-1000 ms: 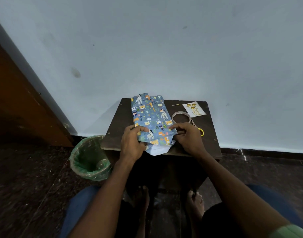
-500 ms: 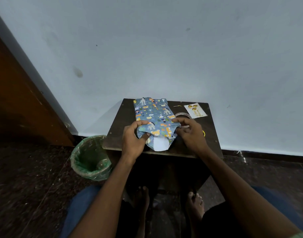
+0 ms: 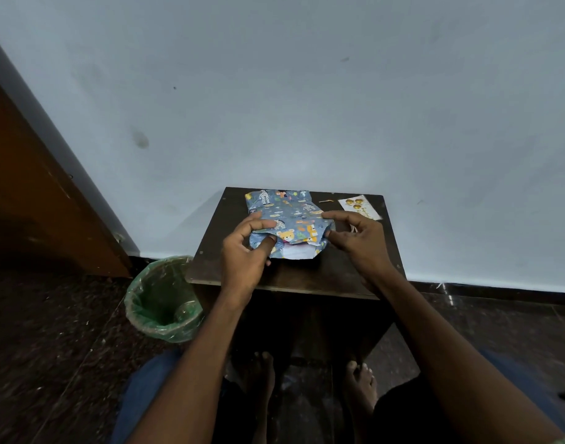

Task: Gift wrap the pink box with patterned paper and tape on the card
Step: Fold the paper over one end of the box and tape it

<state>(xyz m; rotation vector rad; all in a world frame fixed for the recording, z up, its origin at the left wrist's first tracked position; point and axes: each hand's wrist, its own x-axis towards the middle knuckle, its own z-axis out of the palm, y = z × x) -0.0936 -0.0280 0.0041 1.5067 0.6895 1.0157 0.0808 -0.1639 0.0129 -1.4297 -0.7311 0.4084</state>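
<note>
Two hands work at the near end of the patterned paper [image 3: 287, 216], which is folded round the pink box on the dark wooden table [image 3: 306, 277]; only a sliver of pink shows in the open end of the wrap, above the white underside of the bottom flap. The left hand [image 3: 245, 251] pinches the wrap's near left corner, forefinger on top and thumb pressed into the side fold. The right hand [image 3: 358, 241] pinches the near right corner the same way, forefinger stretched over the top and thumb at the side crease. The parcel lies at the middle of the table, its far end close to the table's back edge. The card [image 3: 359, 208], white with gold balloons, lies flat at the table's far right corner, apart from the parcel. Left of the table, on the floor, stands a green bin [image 3: 162, 299] lined with a clear plastic bag; what lies inside it cannot be made out.
</note>
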